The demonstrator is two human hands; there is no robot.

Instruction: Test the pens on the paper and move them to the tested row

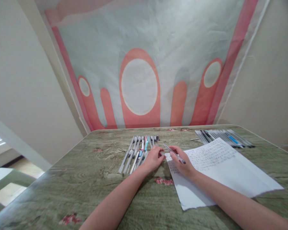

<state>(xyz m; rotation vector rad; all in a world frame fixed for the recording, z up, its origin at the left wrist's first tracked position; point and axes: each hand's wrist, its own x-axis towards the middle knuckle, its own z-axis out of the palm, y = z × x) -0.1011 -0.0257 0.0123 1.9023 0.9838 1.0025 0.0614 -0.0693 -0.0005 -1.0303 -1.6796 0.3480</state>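
Note:
My right hand (183, 162) is closed around a slim pen (174, 153) with a clear barrel and a dark end, held slanting over the upper left corner of a white sheet of paper (240, 172). Rows of handwriting cover the upper part of the sheet. My left hand (154, 158) rests just left of the paper, fingers curled together around something small and pale that I cannot make out. Beside it, partly hidden by that hand and forearm, lie two rows of pens (132, 156), mostly clear-barrelled, a few blue or pink.
On the right, behind the paper, lies another row of pens (222, 138), one with a bright blue part. Everything lies on a wood-patterned table (86, 182) with pink flower prints. A pink-and-grey wall hanging (139, 86) rises behind it. A green-and-white chair (9, 188) stands at the left.

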